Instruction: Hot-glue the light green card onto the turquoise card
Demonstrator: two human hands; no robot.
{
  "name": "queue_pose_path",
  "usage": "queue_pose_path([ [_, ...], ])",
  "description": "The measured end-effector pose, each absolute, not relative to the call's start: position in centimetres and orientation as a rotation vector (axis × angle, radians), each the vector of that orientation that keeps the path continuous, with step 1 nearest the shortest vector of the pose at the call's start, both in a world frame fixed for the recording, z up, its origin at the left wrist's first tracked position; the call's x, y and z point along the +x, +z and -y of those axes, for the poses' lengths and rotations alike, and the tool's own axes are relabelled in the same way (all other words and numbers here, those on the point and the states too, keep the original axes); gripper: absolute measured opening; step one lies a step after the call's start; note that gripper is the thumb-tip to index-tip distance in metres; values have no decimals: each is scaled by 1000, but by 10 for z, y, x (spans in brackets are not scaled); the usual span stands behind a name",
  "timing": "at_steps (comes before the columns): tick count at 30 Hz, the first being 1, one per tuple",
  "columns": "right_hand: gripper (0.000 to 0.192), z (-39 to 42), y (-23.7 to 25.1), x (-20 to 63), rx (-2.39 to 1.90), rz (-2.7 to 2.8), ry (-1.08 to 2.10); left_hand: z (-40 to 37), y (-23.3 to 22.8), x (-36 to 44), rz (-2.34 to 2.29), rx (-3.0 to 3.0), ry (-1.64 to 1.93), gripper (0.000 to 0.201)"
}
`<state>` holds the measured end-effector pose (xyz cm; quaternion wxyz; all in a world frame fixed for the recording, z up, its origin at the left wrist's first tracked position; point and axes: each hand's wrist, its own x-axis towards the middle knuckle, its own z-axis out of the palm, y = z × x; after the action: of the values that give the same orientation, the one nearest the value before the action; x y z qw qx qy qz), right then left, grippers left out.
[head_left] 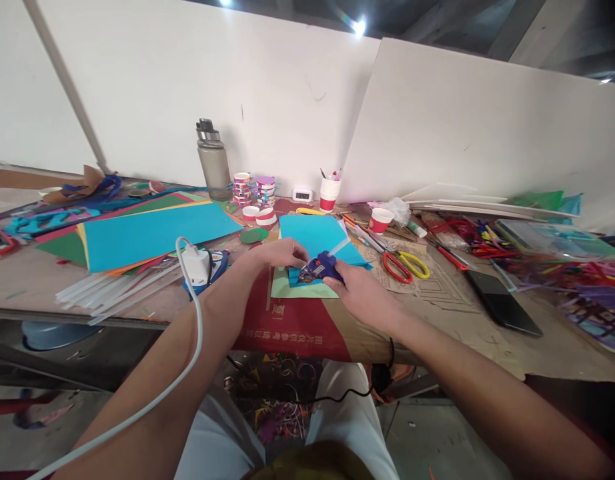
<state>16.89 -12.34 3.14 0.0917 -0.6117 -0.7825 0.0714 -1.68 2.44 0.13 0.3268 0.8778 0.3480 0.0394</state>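
Observation:
My right hand point(355, 285) is wrapped round a dark blue hot glue gun point(320, 267), and a clear glue stick point(340, 245) juts from its back. The gun's tip points down and left over a sheet of blue paper point(312, 230), whose near edge looks folded. Close by the tip, my left hand point(282, 253) has its fingers curled down onto the blue paper, pinching it; the fingertips are partly hidden. Beneath lies a pale green sheet point(282, 291), on a red printed board point(297, 327).
Scissors with red handles point(396, 267) and a phone point(502, 300) lie to the right. On the left are coloured sheets point(152, 233), glue sticks point(122, 290) and a white plug point(196, 265) whose cable crosses my left forearm. A bottle point(213, 160) and paper cups point(330, 193) stand behind.

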Motion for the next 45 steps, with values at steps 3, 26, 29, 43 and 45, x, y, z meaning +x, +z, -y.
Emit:
queue_pose_path([
  [3,31,123,32,165,-1805,2330,210,-24,2,-18,-908,2298,109,23],
  [26,29,123,31,180,-1841,2269,146,-23,-2,-19,-836,2096,280,30],
  [29,29,122,28,173,-1807,2283,150,-24,-2,-18,-860,2104,290,23],
  [43,34,123,26,169,-1748,2327,225,-21,1,-17,-940,2170,237,25],
  [45,34,127,28,174,-1775,2325,211,-23,0,-18,-912,2162,236,27],
])
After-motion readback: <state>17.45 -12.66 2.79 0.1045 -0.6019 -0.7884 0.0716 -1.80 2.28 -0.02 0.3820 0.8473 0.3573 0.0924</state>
